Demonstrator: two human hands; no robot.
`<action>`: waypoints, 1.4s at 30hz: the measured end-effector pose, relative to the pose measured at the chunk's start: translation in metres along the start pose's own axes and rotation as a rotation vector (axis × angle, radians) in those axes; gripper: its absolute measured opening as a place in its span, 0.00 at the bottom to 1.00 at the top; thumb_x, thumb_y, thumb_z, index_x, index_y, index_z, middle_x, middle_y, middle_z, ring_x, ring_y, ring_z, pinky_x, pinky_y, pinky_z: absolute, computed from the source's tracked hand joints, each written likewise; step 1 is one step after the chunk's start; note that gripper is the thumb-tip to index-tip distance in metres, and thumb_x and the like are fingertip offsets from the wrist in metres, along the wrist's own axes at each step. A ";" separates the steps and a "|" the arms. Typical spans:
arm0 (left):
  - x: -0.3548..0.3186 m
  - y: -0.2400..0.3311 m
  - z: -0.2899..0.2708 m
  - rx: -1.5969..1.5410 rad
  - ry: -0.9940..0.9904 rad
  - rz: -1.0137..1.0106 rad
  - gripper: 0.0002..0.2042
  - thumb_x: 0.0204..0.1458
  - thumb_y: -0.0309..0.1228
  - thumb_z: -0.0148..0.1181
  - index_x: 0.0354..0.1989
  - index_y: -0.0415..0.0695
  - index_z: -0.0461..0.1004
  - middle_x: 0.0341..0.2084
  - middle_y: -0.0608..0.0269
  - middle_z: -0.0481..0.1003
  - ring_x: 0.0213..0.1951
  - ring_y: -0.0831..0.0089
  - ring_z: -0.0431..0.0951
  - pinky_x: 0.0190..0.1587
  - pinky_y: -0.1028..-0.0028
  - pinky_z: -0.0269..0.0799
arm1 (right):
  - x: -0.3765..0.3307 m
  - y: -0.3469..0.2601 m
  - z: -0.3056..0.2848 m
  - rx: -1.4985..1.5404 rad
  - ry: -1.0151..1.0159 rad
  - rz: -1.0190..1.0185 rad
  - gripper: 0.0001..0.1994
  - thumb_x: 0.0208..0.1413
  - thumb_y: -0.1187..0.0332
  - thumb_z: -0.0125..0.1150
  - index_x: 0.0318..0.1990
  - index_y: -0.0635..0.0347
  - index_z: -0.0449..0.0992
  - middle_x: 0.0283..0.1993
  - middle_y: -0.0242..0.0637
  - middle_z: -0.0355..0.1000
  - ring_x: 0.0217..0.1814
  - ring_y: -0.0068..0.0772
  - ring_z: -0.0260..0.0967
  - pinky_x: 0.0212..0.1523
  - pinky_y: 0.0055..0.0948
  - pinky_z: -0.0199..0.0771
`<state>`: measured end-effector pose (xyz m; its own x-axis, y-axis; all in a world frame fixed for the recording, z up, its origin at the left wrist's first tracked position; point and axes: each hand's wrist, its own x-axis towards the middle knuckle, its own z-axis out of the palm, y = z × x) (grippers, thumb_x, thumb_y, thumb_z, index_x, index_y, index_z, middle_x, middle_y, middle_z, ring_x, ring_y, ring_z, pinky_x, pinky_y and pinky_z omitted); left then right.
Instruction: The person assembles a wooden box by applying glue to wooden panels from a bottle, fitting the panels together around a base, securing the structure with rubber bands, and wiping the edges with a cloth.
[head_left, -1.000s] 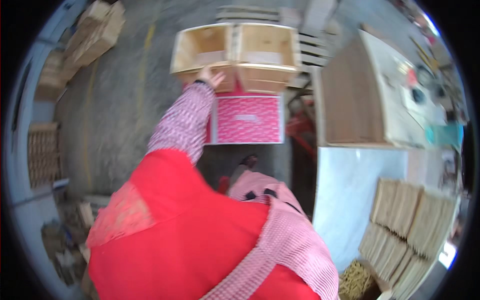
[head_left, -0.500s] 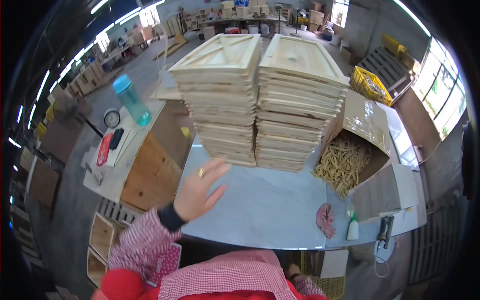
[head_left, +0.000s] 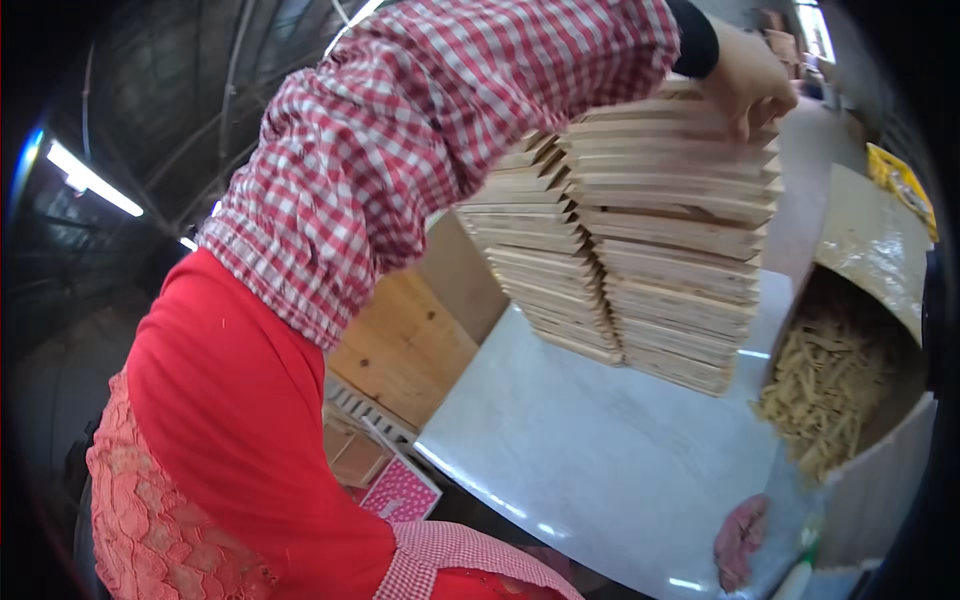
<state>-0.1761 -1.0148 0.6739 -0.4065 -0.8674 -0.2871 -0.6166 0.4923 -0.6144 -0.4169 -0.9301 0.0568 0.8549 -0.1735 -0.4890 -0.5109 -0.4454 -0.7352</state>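
Pale raw wood, matt and a bit rough, makes up both stacks of frames (head_left: 670, 250); the tabletop (head_left: 600, 450) under them is smooth, glossy grey; near its right edge, a dull cardboard box (head_left: 880, 250) holds wooden sticks (head_left: 825, 390); checked cloth sleeve (head_left: 430, 150)

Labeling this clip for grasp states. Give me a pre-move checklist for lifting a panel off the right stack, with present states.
1. Hand on top of stack: ok. One hand rests with fingers curled over the top edge of the right stack. Which hand it is: cannot tell.
2. Grip closed on a single panel: cannot tell; the fingertips are partly hidden.
3. Other hand in position: cannot tell; it is not in view.
4. Stack square: not ok. The panels are staggered and the stack leans.
5. Left stack apart from the right one: not ok; they stand touching.
6. Free table in front of the stacks: ok. The pink cloth and box of wood sticks sit off to the side.
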 end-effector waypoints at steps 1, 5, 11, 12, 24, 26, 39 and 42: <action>0.006 -0.001 0.010 0.039 0.124 0.043 0.25 0.39 0.46 0.72 0.45 0.47 0.75 0.38 0.62 0.80 0.43 0.62 0.80 0.44 0.63 0.73 | 0.013 0.007 0.030 0.014 -0.003 -0.018 0.21 0.49 0.55 0.63 0.44 0.62 0.79 0.46 0.53 0.75 0.51 0.48 0.74 0.51 0.42 0.75; -0.039 0.044 -0.038 -0.070 0.048 -0.036 0.14 0.51 0.34 0.64 0.43 0.39 0.77 0.35 0.52 0.80 0.37 0.57 0.81 0.43 0.66 0.75 | 0.060 -0.006 0.128 0.055 0.043 -0.150 0.20 0.50 0.55 0.62 0.44 0.62 0.79 0.45 0.52 0.75 0.50 0.48 0.74 0.50 0.42 0.75; -0.075 0.083 -0.026 -0.093 0.243 -0.059 0.17 0.49 0.38 0.64 0.45 0.43 0.77 0.36 0.57 0.81 0.37 0.58 0.81 0.44 0.63 0.76 | 0.084 -0.021 0.205 0.029 0.128 -0.241 0.19 0.52 0.56 0.61 0.43 0.63 0.79 0.43 0.52 0.75 0.49 0.47 0.74 0.50 0.42 0.75; -0.086 0.095 -0.024 -0.092 0.323 -0.068 0.20 0.46 0.42 0.67 0.45 0.43 0.76 0.36 0.58 0.81 0.38 0.58 0.81 0.43 0.62 0.76 | 0.085 -0.021 0.211 0.015 0.142 -0.255 0.19 0.52 0.56 0.61 0.42 0.63 0.79 0.43 0.52 0.75 0.49 0.47 0.74 0.50 0.42 0.75; -0.128 0.115 0.064 -0.030 0.832 -0.620 0.13 0.39 0.33 0.65 0.31 0.41 0.72 0.22 0.53 0.77 0.28 0.54 0.80 0.30 0.57 0.73 | 0.084 -0.016 0.175 -0.215 0.422 -0.351 0.17 0.54 0.58 0.59 0.41 0.65 0.78 0.39 0.51 0.75 0.47 0.47 0.74 0.48 0.42 0.74; -0.130 0.119 0.062 -0.129 0.948 -0.623 0.13 0.35 0.29 0.64 0.29 0.40 0.69 0.20 0.52 0.74 0.26 0.51 0.78 0.27 0.57 0.72 | 0.075 -0.011 0.160 -0.258 0.468 -0.355 0.17 0.55 0.58 0.59 0.40 0.65 0.78 0.39 0.51 0.75 0.46 0.46 0.74 0.48 0.42 0.74; -0.219 0.228 0.043 -0.742 1.758 -0.647 0.20 0.35 0.22 0.64 0.41 0.36 0.68 0.32 0.43 0.75 0.38 0.50 0.78 0.41 0.58 0.73 | 0.041 0.013 0.101 -0.518 0.739 -0.456 0.16 0.57 0.60 0.56 0.38 0.66 0.77 0.35 0.51 0.75 0.44 0.46 0.73 0.46 0.41 0.73; -0.244 0.285 0.046 -1.085 2.162 -0.751 0.26 0.40 0.23 0.66 0.51 0.32 0.66 0.42 0.42 0.75 0.46 0.57 0.78 0.51 0.63 0.72 | 0.021 0.029 0.114 -0.547 0.785 -0.484 0.15 0.58 0.60 0.56 0.38 0.67 0.76 0.34 0.51 0.75 0.43 0.45 0.73 0.46 0.41 0.73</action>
<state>-0.2217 -0.6660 0.5345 0.5390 0.0294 0.8418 -0.5863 0.7306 0.3499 -0.4236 -0.8470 -0.0282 0.8742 -0.3025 0.3799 -0.1589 -0.9174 -0.3648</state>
